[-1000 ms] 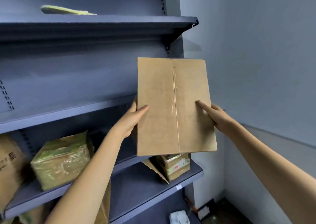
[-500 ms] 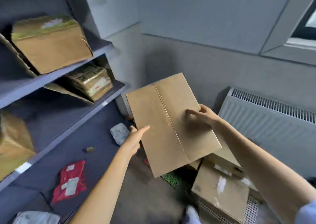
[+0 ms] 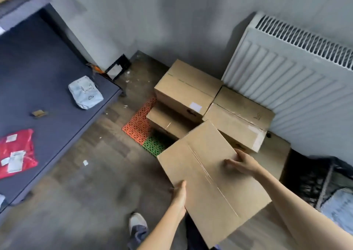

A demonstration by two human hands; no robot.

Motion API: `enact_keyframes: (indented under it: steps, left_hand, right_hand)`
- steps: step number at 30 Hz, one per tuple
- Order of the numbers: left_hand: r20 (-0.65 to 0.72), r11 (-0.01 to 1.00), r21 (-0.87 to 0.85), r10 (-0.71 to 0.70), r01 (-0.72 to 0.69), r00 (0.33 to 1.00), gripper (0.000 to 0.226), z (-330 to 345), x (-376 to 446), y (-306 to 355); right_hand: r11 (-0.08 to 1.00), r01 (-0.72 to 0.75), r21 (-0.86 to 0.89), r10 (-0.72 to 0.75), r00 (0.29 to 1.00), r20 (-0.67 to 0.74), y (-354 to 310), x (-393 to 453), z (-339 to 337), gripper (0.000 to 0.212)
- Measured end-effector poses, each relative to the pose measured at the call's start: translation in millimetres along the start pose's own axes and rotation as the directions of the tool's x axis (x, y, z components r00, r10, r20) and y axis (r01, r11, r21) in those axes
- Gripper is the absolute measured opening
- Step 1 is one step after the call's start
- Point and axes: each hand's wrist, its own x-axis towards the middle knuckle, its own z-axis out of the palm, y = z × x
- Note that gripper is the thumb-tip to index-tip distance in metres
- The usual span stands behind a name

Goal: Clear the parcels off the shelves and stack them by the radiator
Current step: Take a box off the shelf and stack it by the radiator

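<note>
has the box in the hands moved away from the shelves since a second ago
Yes. The cardboard box, held by the left hand and right hand, has left the shelves and now hangs low over the stacked boxes by the radiator.

This looks like a back storeroom or parcel depot, not a home. At 9 o'clock stands dark blue metal shelving of the shop kind, its low shelf bearing loose mail items: a red mailer bag with white labels and a grey-white plastic parcel. At 1 o'clock, plain cardboard boxes are piled on the floor against a white panel radiator. The walls are bare grey, and the wood-look floor is scuffed and littered with scraps of paper. Orange and green perforated mats lie under the boxes near 12 o'clock.
</note>
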Motion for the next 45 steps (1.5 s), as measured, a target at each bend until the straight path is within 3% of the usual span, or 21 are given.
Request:
enact_keyframes:
  steps: [5,8,11,15,19,23,27,31,35,40,45]
  left_hand:
    - [-0.033,0.986,-0.151,-0.082,0.076,0.996,0.064,60,68,-43]
    - [-0.015,0.984,-0.162,-0.072,0.069,0.997,0.056,89,100,-44]
    - [0.115,0.966,-0.21,-0.128,0.15,0.985,0.052,108,115,-42]
    - [0.265,0.958,-0.227,-0.113,0.176,0.957,0.055,118,116,-35]
    - [0.281,0.998,-0.035,-0.045,0.057,0.959,0.043,107,95,-6]
    - [0.275,0.987,0.143,0.025,-0.067,0.961,0.04,61,65,29]
    - [0.37,0.991,-0.036,0.132,-0.128,0.919,0.039,4,5,79]
    - [0.325,0.955,-0.122,0.297,-0.271,0.898,0.034,-65,-82,140]
    - [0.277,0.88,-0.086,0.471,-0.467,0.838,0.022,-149,-185,218]
    - [0.175,0.692,-0.101,0.72,-0.715,0.672,0.037,-281,-319,297]
    - [0.006,0.5,0.041,0.866,-0.865,0.5,0.038,-400,-410,340]
  right_hand:
    - [0.98,-0.005,-0.199,0.001,1.0,-0.022,37,86,10,0.063]
    - [0.973,0.02,-0.23,-0.036,0.997,-0.066,42,124,8,0.063]
    - [0.965,0.108,-0.241,-0.122,0.991,-0.048,38,146,3,0.057]
    - [0.952,0.15,-0.268,-0.117,0.984,0.135,22,137,24,0.053]
    - [0.98,0.06,-0.191,-0.033,0.99,0.141,7,120,42,0.049]
    - [0.994,0.057,-0.095,-0.048,0.994,0.095,-30,90,40,0.044]
    - [0.984,0.11,0.141,-0.118,0.992,0.049,-104,32,33,0.038]
    - [0.956,0.242,0.164,-0.262,0.958,0.115,-207,-54,31,0.039]
    - [0.918,0.367,0.154,-0.386,0.914,0.122,-336,-142,1,0.037]
    - [0.837,0.524,0.156,-0.533,0.846,0.02,-485,-247,-27,0.034]
    - [0.722,0.672,0.166,-0.679,0.734,-0.022,-595,-322,-10,0.033]
